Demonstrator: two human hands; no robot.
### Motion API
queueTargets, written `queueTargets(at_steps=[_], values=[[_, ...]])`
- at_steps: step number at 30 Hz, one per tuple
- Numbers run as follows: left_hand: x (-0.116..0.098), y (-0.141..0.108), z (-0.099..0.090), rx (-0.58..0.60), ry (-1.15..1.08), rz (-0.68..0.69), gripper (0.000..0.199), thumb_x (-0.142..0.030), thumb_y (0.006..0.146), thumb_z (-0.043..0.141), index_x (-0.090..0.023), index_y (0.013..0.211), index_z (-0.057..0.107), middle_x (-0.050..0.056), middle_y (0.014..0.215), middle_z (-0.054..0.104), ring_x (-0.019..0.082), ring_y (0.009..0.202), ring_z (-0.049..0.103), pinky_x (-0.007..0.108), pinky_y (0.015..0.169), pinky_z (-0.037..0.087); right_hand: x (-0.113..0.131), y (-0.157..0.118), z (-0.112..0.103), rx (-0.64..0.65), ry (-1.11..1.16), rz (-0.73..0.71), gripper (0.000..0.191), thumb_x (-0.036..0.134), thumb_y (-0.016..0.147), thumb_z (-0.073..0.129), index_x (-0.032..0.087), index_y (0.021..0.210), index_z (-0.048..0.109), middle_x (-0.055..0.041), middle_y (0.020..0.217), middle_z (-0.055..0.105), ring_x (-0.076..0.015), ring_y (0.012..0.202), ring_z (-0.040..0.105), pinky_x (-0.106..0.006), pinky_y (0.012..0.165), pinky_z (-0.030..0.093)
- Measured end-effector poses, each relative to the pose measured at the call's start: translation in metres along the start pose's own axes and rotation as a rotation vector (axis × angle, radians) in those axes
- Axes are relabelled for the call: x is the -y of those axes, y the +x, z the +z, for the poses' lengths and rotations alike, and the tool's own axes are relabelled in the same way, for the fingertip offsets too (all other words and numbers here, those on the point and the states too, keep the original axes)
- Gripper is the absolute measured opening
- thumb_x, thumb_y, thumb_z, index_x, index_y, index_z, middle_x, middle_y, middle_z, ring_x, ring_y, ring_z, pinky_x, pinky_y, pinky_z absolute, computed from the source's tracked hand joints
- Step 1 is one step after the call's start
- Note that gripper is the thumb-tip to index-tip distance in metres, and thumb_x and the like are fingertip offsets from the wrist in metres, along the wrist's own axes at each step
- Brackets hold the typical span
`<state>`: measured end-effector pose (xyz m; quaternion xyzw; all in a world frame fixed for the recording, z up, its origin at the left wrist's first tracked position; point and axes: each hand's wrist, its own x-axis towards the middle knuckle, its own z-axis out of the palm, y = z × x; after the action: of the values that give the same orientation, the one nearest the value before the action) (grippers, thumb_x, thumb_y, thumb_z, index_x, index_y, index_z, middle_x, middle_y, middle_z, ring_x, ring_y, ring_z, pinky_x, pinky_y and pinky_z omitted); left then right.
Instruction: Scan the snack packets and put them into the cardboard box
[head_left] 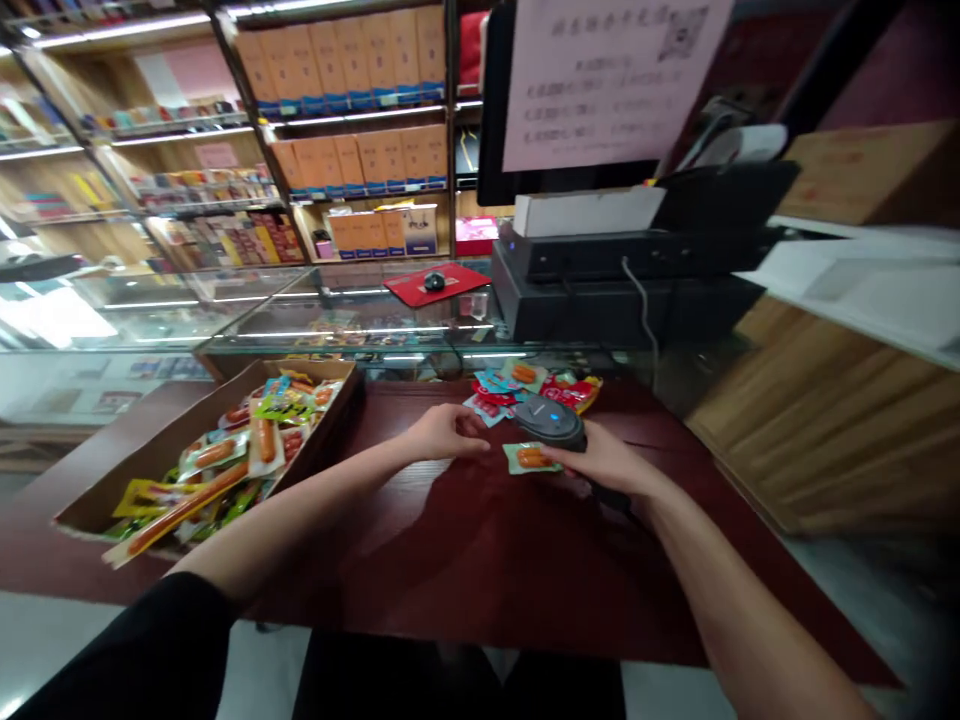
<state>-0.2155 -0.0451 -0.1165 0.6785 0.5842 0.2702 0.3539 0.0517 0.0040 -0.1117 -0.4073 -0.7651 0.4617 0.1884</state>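
On the dark-red surface, colourful plastic packets lie heaped, more in a cardboard box; right hand grips black scanner, empty left hand half-open.

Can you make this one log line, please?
right hand: holding scanner beside sausage packet | left hand: open, empty | cardboard box: holds snack packets, person's left
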Motion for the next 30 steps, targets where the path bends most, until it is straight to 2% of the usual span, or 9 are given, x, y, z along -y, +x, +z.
queueTargets(at_steps=[6, 9, 11, 14, 17, 20, 23, 25, 30], values=[[-0.027, 0.048, 0.060, 0.040, 0.501, 0.302, 0.053, -0.049, 0.069, 0.074, -0.017, 0.111, 0.066, 0.010, 0.104, 0.066, 0.024, 0.099, 0.060, 0.032, 0.086, 0.048, -0.016, -0.021, -0.020, -0.132, 0.127, -0.034, 0.034, 0.048, 0.076, 0.067, 0.017, 0.076, 0.054, 0.0026, 0.049, 0.055, -0.0112, 0.043, 0.050, -0.023, 0.042, 0.040], [-0.030, 0.053, 0.073, 0.119, 0.636, 0.370, 0.058, -0.052, 0.068, 0.074, -0.018, 0.115, 0.066, 0.011, 0.106, 0.063, 0.026, 0.100, 0.059, 0.034, 0.088, 0.047, -0.015, -0.022, -0.023, -0.155, 0.186, -0.021, 0.034, 0.048, 0.076, 0.068, 0.017, 0.077, 0.053, 0.0033, 0.049, 0.054, -0.0108, 0.042, 0.049, -0.022, 0.042, 0.039], [-0.029, 0.050, 0.074, 0.170, 0.684, 0.381, 0.049, -0.048, 0.074, 0.069, -0.018, 0.112, 0.067, 0.011, 0.102, 0.063, 0.025, 0.096, 0.060, 0.033, 0.085, 0.047, -0.018, -0.021, -0.023, -0.164, 0.209, -0.014, 0.035, 0.048, 0.076, 0.068, 0.017, 0.078, 0.052, 0.0038, 0.050, 0.054, -0.0104, 0.042, 0.049, -0.022, 0.041, 0.039], [-0.023, 0.040, 0.060, 0.202, 0.727, 0.363, 0.032, -0.029, 0.079, 0.060, -0.015, 0.106, 0.069, 0.012, 0.097, 0.065, 0.023, 0.090, 0.061, 0.030, 0.081, 0.047, -0.023, -0.019, -0.018, -0.160, 0.208, -0.003, 0.035, 0.047, 0.074, 0.070, 0.018, 0.080, 0.052, 0.0042, 0.050, 0.055, -0.0105, 0.041, 0.049, -0.021, 0.040, 0.040], [-0.010, 0.025, 0.029, 0.212, 0.634, 0.256, 0.028, -0.020, 0.078, 0.054, -0.016, 0.100, 0.071, 0.009, 0.087, 0.069, 0.020, 0.080, 0.063, 0.028, 0.075, 0.047, -0.020, -0.018, -0.006, -0.146, 0.183, 0.050, 0.037, 0.047, 0.071, 0.072, 0.017, 0.083, 0.054, 0.0039, 0.049, 0.056, -0.0111, 0.039, 0.050, -0.022, 0.038, 0.040], [0.006, 0.005, -0.007, 0.283, 0.281, -0.004, 0.025, -0.030, 0.079, 0.057, -0.017, 0.094, 0.073, 0.003, 0.075, 0.070, 0.017, 0.069, 0.063, 0.025, 0.067, 0.047, -0.005, -0.020, 0.014, -0.109, 0.187, 0.092, 0.037, 0.048, 0.072, 0.070, 0.016, 0.081, 0.055, 0.0035, 0.048, 0.055, -0.0106, 0.039, 0.049, -0.021, 0.037, 0.039], [0.015, -0.015, -0.035, 0.334, -0.175, -0.206, 0.034, -0.042, 0.076, 0.063, -0.016, 0.095, 0.073, 0.004, 0.079, 0.072, 0.017, 0.070, 0.065, 0.026, 0.066, 0.050, 0.020, -0.029, 0.042, -0.084, 0.200, 0.087, 0.037, 0.048, 0.074, 0.070, 0.015, 0.087, 0.057, 0.0044, 0.048, 0.054, -0.0103, 0.039, 0.049, -0.021, 0.038, 0.040], [0.015, -0.024, -0.048, 0.335, -0.355, -0.216, 0.037, -0.043, 0.072, 0.069, -0.015, 0.097, 0.072, 0.005, 0.085, 0.073, 0.017, 0.073, 0.065, 0.026, 0.067, 0.050, 0.038, -0.038, 0.062, -0.093, 0.197, 0.057, 0.040, 0.046, 0.075, 0.070, 0.016, 0.097, 0.058, 0.0050, 0.049, 0.055, -0.0108, 0.040, 0.050, -0.021, 0.039, 0.041], [0.011, -0.026, -0.064, 0.218, -0.515, -0.150, 0.040, -0.036, 0.061, 0.081, -0.015, 0.094, 0.069, 0.004, 0.081, 0.071, 0.012, 0.065, 0.062, 0.022, 0.060, 0.047, 0.071, -0.060, 0.104, -0.225, 0.111, -0.018, 0.041, 0.043, 0.076, 0.070, 0.017, 0.106, 0.063, 0.0009, 0.058, 0.063, -0.0140, 0.047, 0.057, -0.024, 0.048, 0.046]])
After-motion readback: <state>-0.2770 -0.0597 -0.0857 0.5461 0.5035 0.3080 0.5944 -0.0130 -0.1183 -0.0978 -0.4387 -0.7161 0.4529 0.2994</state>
